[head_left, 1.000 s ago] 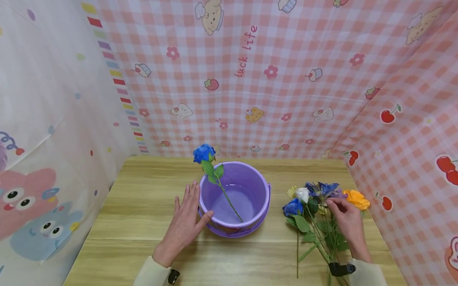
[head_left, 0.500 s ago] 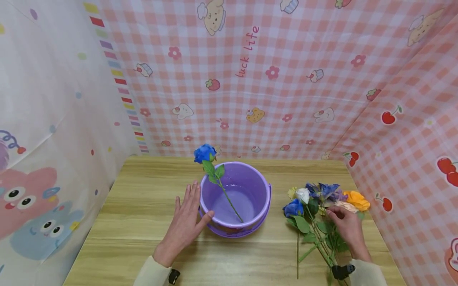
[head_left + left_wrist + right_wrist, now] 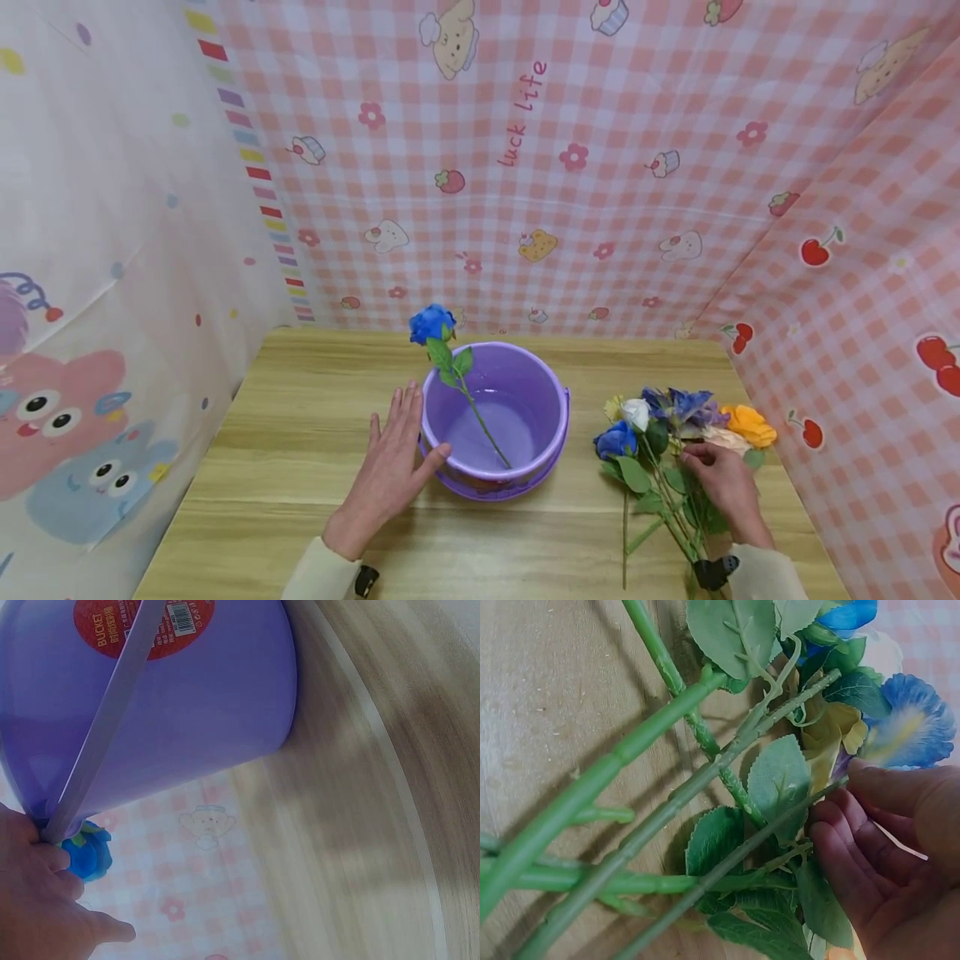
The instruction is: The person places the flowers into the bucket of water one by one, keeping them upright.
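Observation:
A purple bucket [image 3: 491, 417] stands upright on the wooden table, with one blue rose [image 3: 432, 323] leaning in it, its stem slanting across the inside. My left hand [image 3: 386, 471] rests against the bucket's left side, fingers extended and thumb at the rim; in the left wrist view its fingers lie beside the handle [image 3: 112, 712]. At the right, my right hand [image 3: 723, 483] pinches a thin green flower stem [image 3: 757, 832] between thumb and index finger, just below the blue-purple flower heads [image 3: 682, 406]. Which bloom that stem belongs to is hard to tell.
Around the right hand lie another blue rose [image 3: 617, 439], a white rose [image 3: 636, 412], an orange flower [image 3: 750, 425] and a pale peach flower [image 3: 723, 437], their leafy stems crossing toward the front. Checked cloth [image 3: 637, 200] hangs behind the table [image 3: 300, 417].
The right hand has drawn slightly down toward the front, uncovering the pale peach flower behind it. The left hand stays at the bucket. The head view has shifted a little.

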`<state>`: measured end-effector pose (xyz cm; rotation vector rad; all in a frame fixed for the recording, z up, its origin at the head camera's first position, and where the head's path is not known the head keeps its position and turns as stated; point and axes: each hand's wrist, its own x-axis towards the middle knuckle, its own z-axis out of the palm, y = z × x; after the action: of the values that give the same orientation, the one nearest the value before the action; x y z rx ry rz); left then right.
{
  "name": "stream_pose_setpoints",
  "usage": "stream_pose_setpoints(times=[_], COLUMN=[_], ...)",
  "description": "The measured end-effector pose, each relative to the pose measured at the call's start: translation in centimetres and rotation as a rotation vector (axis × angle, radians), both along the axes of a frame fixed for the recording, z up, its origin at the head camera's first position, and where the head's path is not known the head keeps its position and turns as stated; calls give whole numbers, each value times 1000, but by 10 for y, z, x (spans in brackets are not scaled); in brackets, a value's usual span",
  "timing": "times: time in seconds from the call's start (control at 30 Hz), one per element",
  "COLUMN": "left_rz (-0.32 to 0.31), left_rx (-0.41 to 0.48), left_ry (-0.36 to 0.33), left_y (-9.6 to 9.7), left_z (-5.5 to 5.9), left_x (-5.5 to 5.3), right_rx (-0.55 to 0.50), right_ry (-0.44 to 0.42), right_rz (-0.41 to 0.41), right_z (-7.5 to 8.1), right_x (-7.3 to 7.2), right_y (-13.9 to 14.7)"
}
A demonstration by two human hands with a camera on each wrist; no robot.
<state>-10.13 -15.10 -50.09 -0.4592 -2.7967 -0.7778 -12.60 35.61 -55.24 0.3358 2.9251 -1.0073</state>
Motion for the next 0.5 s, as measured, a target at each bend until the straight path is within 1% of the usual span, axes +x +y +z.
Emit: stream_pose_setpoints(times=[0.1,0.3,0.5], left_rz=[-3,-3,0], left_rx=[2,1,9], left_ry=[5,-5,-14], left_y=[0,0,0], left_z=[0,1,1], left_x=[-1,-1,0], right_rx=[15,27,15], right_ry=[-11,-19,-28], right_rz=[-6,-13,-23], right_z=[-1,-4,-2], right_x=[-2,-6,-7], right_y=[1,2,2])
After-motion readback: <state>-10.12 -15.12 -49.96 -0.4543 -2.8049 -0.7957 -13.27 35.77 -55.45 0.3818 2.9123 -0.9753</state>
